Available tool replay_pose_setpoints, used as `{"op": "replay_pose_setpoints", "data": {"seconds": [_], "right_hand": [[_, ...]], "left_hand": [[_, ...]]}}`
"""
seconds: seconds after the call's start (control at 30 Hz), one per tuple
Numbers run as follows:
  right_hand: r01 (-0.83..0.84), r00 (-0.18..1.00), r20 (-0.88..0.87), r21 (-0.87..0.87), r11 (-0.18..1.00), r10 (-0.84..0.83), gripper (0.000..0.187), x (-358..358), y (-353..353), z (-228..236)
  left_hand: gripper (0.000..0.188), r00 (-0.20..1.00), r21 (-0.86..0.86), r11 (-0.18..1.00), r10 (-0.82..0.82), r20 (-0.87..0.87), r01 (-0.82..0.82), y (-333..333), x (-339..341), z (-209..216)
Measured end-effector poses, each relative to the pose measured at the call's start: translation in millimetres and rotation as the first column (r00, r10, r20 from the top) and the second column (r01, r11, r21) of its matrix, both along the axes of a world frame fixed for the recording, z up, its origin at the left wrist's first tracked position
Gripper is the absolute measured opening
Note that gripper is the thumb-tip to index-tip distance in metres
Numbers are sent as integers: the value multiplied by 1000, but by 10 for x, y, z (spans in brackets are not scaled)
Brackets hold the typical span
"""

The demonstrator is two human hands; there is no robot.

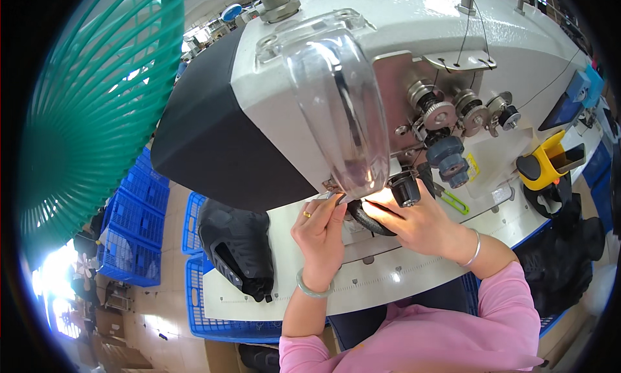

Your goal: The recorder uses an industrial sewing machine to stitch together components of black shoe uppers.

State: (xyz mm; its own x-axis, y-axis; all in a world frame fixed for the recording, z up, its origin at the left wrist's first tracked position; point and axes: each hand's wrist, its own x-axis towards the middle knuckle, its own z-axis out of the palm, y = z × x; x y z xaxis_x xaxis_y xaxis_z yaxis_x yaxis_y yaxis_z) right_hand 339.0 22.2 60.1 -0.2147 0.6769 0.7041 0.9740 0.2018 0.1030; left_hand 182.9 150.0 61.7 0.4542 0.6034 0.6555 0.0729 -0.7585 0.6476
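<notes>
Under the head of a large white sewing machine [414,24], both my hands work close to the needle area. My left hand [318,237], with a ring and a bangle on its wrist, is closed in a pinch of thumb and fingers. A sliver of something dark shows at its fingertips, but most of it is hidden. My right hand [424,224] is closed on a black textured, curved piece [370,219], fingers pressing along its edge. The clear plastic guard [336,108] and the thread tension knobs [446,156] stand in front of the needle, which I cannot see.
A black moulded bag [236,247] rests on the left of the white table [304,302]. Green-handled snips [455,202] and a yellow holder [550,163] are to the right. Blue crates [132,244] stand beyond. A green fan [97,108] fills the upper left. Black pieces [556,263] lie at right.
</notes>
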Motion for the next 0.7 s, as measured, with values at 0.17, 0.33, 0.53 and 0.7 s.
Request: {"op": "replay_pose_setpoints", "data": {"seconds": [0.17,0.33,0.53,0.7], "right_hand": [[-32,998,-55,-68,997,28,44,32,-22,-61],[-30,997,-76,-28,999,28,39,43,-13,-104],[-63,914,-405,-44,997,40,55,-44,2,-93],[-29,973,-227,7,1000,30,48,-75,28,-145]], "left_hand": [[28,999,385,923,17,-51,4,-101,-12,58],[33,994,481,876,18,-108,36,-143,-24,59],[36,977,516,852,30,-211,85,-108,-98,140],[38,961,492,861,12,-278,132,-88,-130,243]]}}
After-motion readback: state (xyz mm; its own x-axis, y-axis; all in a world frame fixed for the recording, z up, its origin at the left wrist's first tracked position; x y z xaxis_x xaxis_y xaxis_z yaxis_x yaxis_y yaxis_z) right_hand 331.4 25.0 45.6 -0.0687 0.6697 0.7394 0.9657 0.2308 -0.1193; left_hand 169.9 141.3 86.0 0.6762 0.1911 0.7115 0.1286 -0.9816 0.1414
